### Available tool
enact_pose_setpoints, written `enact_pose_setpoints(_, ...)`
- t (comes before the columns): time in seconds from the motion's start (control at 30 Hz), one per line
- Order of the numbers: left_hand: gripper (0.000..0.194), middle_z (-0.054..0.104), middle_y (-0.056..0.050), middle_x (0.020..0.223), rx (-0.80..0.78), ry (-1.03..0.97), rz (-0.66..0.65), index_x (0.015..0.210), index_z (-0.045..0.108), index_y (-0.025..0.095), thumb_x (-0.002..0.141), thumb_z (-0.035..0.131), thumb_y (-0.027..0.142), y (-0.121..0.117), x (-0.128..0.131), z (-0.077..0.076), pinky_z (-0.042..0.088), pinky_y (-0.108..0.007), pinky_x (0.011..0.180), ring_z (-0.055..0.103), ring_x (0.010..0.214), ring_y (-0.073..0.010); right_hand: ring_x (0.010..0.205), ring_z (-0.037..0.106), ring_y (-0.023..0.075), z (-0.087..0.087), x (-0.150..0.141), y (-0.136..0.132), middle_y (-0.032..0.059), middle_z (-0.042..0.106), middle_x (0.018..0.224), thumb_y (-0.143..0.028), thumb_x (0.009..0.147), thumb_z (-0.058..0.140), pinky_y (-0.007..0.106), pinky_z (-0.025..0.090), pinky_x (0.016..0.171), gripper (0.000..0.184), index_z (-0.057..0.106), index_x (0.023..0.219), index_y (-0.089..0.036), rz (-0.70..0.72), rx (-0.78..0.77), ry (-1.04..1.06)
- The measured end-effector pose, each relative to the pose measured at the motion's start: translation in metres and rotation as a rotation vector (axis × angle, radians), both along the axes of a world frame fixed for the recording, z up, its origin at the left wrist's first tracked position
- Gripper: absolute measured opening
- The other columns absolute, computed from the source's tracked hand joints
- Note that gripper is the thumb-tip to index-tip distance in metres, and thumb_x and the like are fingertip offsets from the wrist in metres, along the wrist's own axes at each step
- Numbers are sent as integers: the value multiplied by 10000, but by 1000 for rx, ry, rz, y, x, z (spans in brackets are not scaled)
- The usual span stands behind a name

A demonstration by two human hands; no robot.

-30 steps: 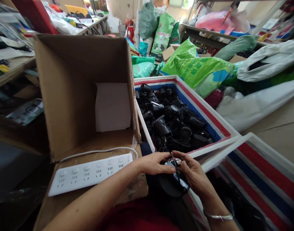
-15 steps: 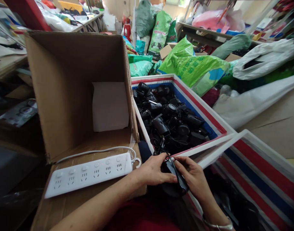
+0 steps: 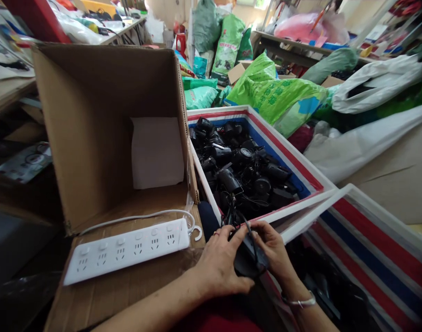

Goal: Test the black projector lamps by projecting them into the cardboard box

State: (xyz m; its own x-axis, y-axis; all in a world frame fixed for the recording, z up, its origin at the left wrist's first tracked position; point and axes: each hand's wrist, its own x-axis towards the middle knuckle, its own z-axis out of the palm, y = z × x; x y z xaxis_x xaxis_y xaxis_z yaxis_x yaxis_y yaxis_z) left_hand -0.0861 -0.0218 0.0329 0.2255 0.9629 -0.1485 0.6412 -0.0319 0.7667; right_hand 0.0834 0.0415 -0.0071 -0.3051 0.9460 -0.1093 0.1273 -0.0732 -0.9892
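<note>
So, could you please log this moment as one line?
left hand: on black corded device | right hand: on same device | nearby: white power strip

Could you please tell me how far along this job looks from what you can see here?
Little looks finished: the open cardboard box shows a white sheet inside, but no black devices. In hand, the left hand and right hand grip a black corded device at the near edge of the striped crate. Left: the heap of black corded devices still filling that crate.
</note>
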Motion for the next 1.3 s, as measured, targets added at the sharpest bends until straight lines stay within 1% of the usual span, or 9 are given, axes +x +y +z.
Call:
enact_pose_setpoints(0.1, 834, 495, -141, 1213, 130, 85, 10, 1320, 442, 291, 551, 742, 415, 0, 1, 2, 391, -573, 935, 506, 1082, -365, 775, 606, 181, -3, -7, -6, 27, 651, 862, -438, 794, 619, 296, 488, 697, 261, 595, 938, -221, -114, -17, -17)
enact_pose_setpoints(0.23, 939, 444, -226, 1292, 216, 130, 43, 1262, 506, 113, 512, 688, 649, 1, 3, 9, 208, -648, 1031, 387, 1199, -426, 880, 591, 200, 2, -22, -15, 46, 648, 948, -408, 830, 576, 336, 466, 808, 239, 599, 980, -223, -170, 51, -93)
enact_pose_setpoints(0.4, 628, 484, -179, 1225, 328, 133, 145, 1126, 599, 136, 553, 702, 370, -4, 1, 6, 296, -573, 1025, 435, 1142, -374, 840, 605, 200, -5, -12, -4, 32, 677, 894, -384, 741, 680, 320, 474, 783, 237, 664, 911, -220, -81, 33, -46)
enact_pose_setpoints(0.6, 585, 452, -181, 1214, 348, 75, 188, 1072, 628, 126, 531, 727, 327, -8, -16, 1, 384, -536, 970, 440, 1130, -370, 491, 528, 124, -22, -4, 2, -18, 608, 601, -457, 740, 661, 251, 440, 481, 305, 630, 861, -178, -204, -143, 15)
enact_pose_setpoints(0.77, 637, 388, -204, 1312, 359, 91, 144, 1089, 617, 139, 517, 771, 373, -9, -16, -3, 363, -562, 977, 402, 1190, -392, 358, 407, 52, 4, -4, 3, -61, 540, 530, -452, 662, 732, 187, 334, 357, 330, 551, 652, -176, -257, -246, 28)
enact_pose_setpoints(1.0, 817, 326, -281, 1397, 341, 32, -41, 1191, 553, 129, 578, 669, 657, -11, -6, -8, 326, -631, 976, 348, 1260, -442, 359, 412, 64, 35, -6, -7, -67, 508, 443, -441, 670, 729, 187, 308, 356, 341, 530, 589, -177, -7, -324, -44)
enact_pose_setpoints(1.07, 868, 339, -303, 1392, 308, 27, -98, 1258, 487, 97, 604, 662, 641, -13, -2, -10, 285, -647, 999, 339, 1270, -448, 403, 439, 72, 37, -8, -10, -57, 533, 475, -422, 695, 716, 196, 337, 396, 309, 555, 604, -174, 31, -304, -48)
enact_pose_setpoints(1.17, 1042, 341, -320, 1393, 200, -4, -52, 1363, 295, 34, 585, 713, 587, -14, -1, -9, 252, -630, 1036, 298, 1304, -430, 531, 527, 111, 42, -8, -13, -19, 610, 589, -412, 765, 653, 227, 421, 507, 260, 639, 688, -164, 84, -197, -103)
enact_pose_setpoints(1.3, 1095, 205, -300, 1469, 28, -158, -20, 1416, 128, 30, 608, 741, 445, -11, -9, 2, 191, -588, 1083, 144, 1373, -383, 772, 597, 173, 44, -3, -14, 22, 684, 822, -366, 814, 610, 277, 463, 708, 217, 701, 886, -182, 174, -80, -121)
